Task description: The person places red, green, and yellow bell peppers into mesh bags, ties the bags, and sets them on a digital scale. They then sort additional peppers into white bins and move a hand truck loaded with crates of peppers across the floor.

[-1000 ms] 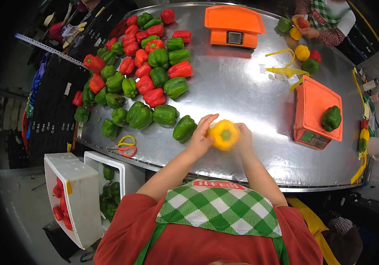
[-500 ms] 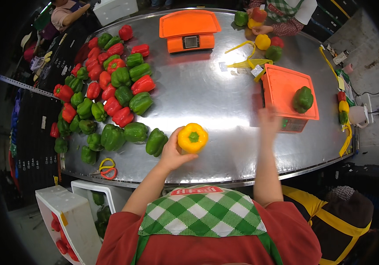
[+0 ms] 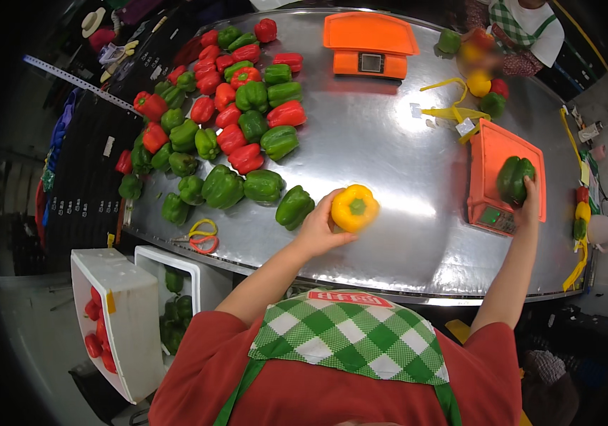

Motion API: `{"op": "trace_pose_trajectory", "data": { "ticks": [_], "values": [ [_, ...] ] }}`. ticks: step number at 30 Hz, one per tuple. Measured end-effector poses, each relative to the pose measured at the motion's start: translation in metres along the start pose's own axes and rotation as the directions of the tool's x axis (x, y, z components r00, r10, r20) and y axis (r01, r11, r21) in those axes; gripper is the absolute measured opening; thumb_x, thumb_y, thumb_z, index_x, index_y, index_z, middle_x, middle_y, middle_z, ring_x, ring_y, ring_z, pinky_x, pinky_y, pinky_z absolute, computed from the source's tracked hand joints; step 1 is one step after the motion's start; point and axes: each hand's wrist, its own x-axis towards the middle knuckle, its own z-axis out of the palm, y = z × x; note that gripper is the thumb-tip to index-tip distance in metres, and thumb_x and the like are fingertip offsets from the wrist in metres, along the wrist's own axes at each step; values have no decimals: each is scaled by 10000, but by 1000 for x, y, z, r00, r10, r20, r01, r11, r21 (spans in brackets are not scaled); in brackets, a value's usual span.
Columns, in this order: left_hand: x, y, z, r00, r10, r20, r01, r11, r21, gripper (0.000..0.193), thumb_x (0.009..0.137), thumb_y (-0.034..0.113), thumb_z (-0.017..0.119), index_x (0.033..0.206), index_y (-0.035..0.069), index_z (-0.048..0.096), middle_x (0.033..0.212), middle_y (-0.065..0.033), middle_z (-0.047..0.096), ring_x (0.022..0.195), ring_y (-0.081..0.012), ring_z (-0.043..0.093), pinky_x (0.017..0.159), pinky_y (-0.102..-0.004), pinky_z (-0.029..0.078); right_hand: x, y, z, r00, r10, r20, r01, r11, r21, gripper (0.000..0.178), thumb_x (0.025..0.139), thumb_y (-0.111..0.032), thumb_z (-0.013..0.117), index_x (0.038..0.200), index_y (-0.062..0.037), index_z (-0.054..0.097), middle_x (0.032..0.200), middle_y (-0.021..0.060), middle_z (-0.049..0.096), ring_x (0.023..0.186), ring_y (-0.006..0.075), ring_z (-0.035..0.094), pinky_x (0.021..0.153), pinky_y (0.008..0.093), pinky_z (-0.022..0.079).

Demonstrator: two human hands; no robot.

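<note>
Yellow pepper (image 3: 355, 208): gripping with left hand (image 3: 320, 228) near table's (image 3: 389, 156) front edge; with right hand (image 3: 529, 202), green pepper (image 3: 514, 179) at orange scale (image 3: 490, 160).

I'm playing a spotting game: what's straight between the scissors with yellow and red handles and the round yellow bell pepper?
In the head view, a glossy green bell pepper, then the left hand holding the yellow pepper.

Glare whitens the steel table (image 3: 389, 156), while the bent picture edges darken.
</note>
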Motion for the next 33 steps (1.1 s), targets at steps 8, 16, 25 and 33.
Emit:
{"op": "trace_pose_trajectory", "data": {
  "ticks": [8, 16, 25, 33],
  "values": [
    [-1, 2, 0, 1000, -24, 5, 24, 1000, 4, 934, 668, 95, 834, 1441, 27, 313, 1339, -108, 462, 1210, -197, 494, 1009, -328, 427, -145, 61, 198, 726, -522, 448, 384, 847, 366, 966, 635, -150, 839, 1433, -140, 296, 1453, 163, 350, 1319, 296, 402, 1088, 429, 365],
    [-6, 27, -18, 970, -213, 114, 242, 850, -469, 719, 789, 18, 623, 1447, 47, 334, 1201, -52, 557, 881, -84, 568, 716, -211, 459, -169, 87, 243, 442, -816, 372, 854, 510, 105, 780, 598, -98, 821, 1246, -164, 393, 1398, 213, 282, 1268, 407, 418, 1030, 491, 409],
    [10, 127, -25, 999, -19, 34, 27, 959, -282, 432, 872, 2, 548, 1304, 2, 516, 1356, -164, 526, 809, -87, 584, 693, -192, 463, -186, 72, 250, 431, -776, 461, 879, 477, -18, 794, 561, -68, 814, 1237, -168, 410, 1348, 219, 296, 1222, 402, 444, 945, 466, 479],
    [19, 153, -8, 978, 209, 11, -189, 856, 480, 282, 787, 80, 702, 1060, 18, 675, 1227, -156, 589, 1092, -237, 593, 930, -336, 463, -179, 73, 225, 702, -525, 481, 600, 800, -2, 630, 732, -234, 777, 1254, -64, 467, 1344, 171, 417, 1225, 254, 470, 945, 380, 463]
  ]
}}
